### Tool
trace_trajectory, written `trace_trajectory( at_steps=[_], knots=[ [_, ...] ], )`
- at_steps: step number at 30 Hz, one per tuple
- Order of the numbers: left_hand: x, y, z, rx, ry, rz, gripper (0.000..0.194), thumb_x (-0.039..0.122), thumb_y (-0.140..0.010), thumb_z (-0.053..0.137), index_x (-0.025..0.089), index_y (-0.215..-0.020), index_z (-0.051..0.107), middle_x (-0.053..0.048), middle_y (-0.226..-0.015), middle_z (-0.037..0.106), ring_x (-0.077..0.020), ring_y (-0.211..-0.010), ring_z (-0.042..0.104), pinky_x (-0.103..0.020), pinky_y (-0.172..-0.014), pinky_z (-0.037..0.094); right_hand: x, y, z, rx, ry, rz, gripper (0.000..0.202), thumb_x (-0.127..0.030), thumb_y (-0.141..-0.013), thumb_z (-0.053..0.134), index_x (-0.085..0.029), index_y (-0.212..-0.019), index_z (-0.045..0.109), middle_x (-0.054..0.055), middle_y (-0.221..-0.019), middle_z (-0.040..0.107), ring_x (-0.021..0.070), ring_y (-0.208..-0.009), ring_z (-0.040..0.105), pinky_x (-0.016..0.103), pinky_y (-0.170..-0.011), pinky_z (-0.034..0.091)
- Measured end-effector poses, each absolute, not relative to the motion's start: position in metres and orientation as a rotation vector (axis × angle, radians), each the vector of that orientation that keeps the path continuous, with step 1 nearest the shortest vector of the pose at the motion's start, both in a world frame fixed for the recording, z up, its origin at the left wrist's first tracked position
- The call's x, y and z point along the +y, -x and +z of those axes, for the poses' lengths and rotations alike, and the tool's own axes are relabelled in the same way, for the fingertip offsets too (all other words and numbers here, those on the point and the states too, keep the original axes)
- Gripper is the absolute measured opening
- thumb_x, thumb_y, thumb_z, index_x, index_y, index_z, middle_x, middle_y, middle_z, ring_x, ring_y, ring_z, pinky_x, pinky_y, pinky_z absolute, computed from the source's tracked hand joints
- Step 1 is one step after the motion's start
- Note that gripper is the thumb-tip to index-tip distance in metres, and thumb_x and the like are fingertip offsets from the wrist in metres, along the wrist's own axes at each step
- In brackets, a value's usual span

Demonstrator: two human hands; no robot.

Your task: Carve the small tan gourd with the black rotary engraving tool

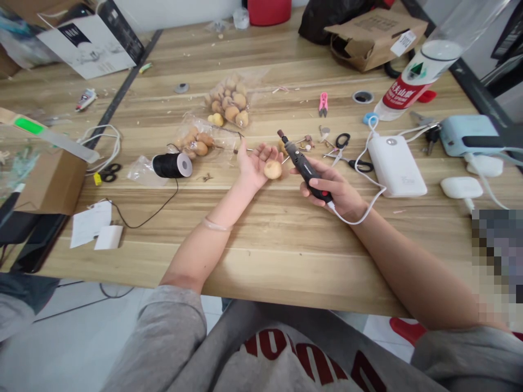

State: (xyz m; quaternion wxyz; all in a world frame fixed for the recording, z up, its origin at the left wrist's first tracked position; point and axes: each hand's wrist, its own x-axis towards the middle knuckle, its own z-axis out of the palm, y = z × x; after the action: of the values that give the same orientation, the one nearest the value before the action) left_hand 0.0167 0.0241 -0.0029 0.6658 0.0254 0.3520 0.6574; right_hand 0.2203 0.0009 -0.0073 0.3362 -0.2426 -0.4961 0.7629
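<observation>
My left hand [258, 166] is palm up over the table with its fingers loosely curled. A round, pale tan, nut-like piece [273, 170] rests at its fingers. My right hand [333, 188] is wrapped around a black rotary tool [304, 167] with a red button. The tool's brownish tip points up and left, apart from the round piece. From its rear end a white cable [359, 222] loops to a white power bank [397, 166]. Beyond my left hand lie two clear bags of similar round pieces, a near bag [196, 142] and a farther bag [229, 100].
A spool of black cord [172, 165] lies left of my left hand. Scissors [342, 142], small tool bits [306, 144] and pink nippers [323, 103] are beyond the rotary tool. A large water bottle [412, 81] stands at right, and a cardboard box [49, 179] at left.
</observation>
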Motion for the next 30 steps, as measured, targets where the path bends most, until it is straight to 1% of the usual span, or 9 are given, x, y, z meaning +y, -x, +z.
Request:
trace_trajectory(
  at_steps=[2,4,6,8,11,15,19,24,30],
  knots=[
    [0.024,-0.017,-0.003,0.829,-0.068,1.475,0.050,0.063,-0.088,0.042,0.016,-0.078,0.057,-0.005,-0.061,0.062,-0.0152,-0.065,0.066,-0.029,-0.070,0.054,0.000,-0.219,-0.008,-1.281,0.649,1.986,0.061,-0.022,-0.074,0.071,-0.025,-0.132,0.055,0.010,-0.135,0.059,0.0145,-0.078,0.066,0.020,-0.045,0.047],
    [0.024,-0.018,-0.004,0.847,-0.075,1.476,0.049,0.062,-0.088,0.043,0.016,-0.079,0.057,-0.004,-0.061,0.062,-0.0144,-0.064,0.066,-0.027,-0.069,0.053,-0.001,-0.217,-0.008,-1.265,0.658,2.002,0.060,-0.022,-0.075,0.072,-0.026,-0.132,0.054,0.009,-0.134,0.060,0.0184,-0.089,0.070,0.027,-0.063,0.058],
    [0.024,-0.020,-0.006,0.854,-0.084,1.488,0.048,0.061,-0.088,0.044,0.016,-0.080,0.058,-0.004,-0.060,0.062,-0.0141,-0.063,0.065,-0.026,-0.068,0.052,-0.002,-0.214,-0.009,-1.250,0.653,2.035,0.061,-0.023,-0.075,0.073,-0.026,-0.133,0.052,0.008,-0.133,0.061,0.0215,-0.096,0.071,0.035,-0.078,0.060],
    [0.024,-0.023,-0.008,0.869,-0.104,1.497,0.045,0.059,-0.087,0.046,0.016,-0.079,0.057,-0.003,-0.059,0.061,-0.0139,-0.061,0.063,-0.025,-0.066,0.051,-0.004,-0.212,-0.011,-1.241,0.639,2.062,0.063,-0.025,-0.075,0.075,-0.027,-0.134,0.050,0.008,-0.133,0.060,0.0233,-0.100,0.071,0.039,-0.084,0.059],
    [0.025,-0.030,-0.012,0.936,-0.168,1.500,0.034,0.047,-0.090,0.048,0.017,-0.075,0.056,-0.002,-0.056,0.060,-0.0115,-0.055,0.059,-0.023,-0.062,0.049,-0.005,-0.211,-0.012,-1.279,0.618,2.048,0.064,-0.029,-0.077,0.075,-0.028,-0.136,0.048,0.009,-0.139,0.056,0.0259,-0.107,0.068,0.043,-0.087,0.058],
    [0.025,-0.039,-0.016,1.041,-0.315,1.497,0.017,0.018,-0.087,0.050,0.017,-0.071,0.054,0.002,-0.056,0.058,-0.0080,-0.052,0.055,-0.020,-0.063,0.047,-0.005,-0.211,-0.014,-1.338,0.614,1.980,0.064,-0.034,-0.079,0.073,-0.029,-0.137,0.048,0.009,-0.140,0.055,0.0277,-0.113,0.066,0.045,-0.089,0.058],
    [0.022,-0.043,-0.017,1.135,-0.627,1.477,0.020,0.001,-0.077,0.050,0.017,-0.066,0.055,0.003,-0.059,0.060,-0.0072,-0.057,0.056,-0.019,-0.064,0.044,-0.004,-0.212,-0.015,-1.338,0.637,1.902,0.062,-0.036,-0.079,0.073,-0.031,-0.135,0.048,0.007,-0.142,0.054,0.0268,-0.112,0.065,0.045,-0.091,0.056],
    [0.016,-0.043,-0.021,1.208,-1.041,1.434,0.025,-0.006,-0.069,0.053,0.017,-0.065,0.062,0.001,-0.067,0.063,-0.0090,-0.067,0.055,-0.018,-0.067,0.041,-0.002,-0.212,-0.015,-1.279,0.653,1.844,0.059,-0.034,-0.078,0.073,-0.030,-0.132,0.050,0.007,-0.141,0.054,0.0262,-0.114,0.063,0.046,-0.095,0.054],
    [0.003,-0.042,-0.015,1.238,-1.381,1.321,0.019,0.002,-0.070,0.063,0.021,-0.065,0.061,-0.002,-0.072,0.059,-0.0158,-0.073,0.053,-0.023,-0.070,0.042,0.000,-0.211,-0.015,-1.208,0.670,1.836,0.054,-0.030,-0.079,0.071,-0.030,-0.129,0.050,0.006,-0.141,0.054,0.0273,-0.118,0.060,0.045,-0.090,0.057]
  ],
)
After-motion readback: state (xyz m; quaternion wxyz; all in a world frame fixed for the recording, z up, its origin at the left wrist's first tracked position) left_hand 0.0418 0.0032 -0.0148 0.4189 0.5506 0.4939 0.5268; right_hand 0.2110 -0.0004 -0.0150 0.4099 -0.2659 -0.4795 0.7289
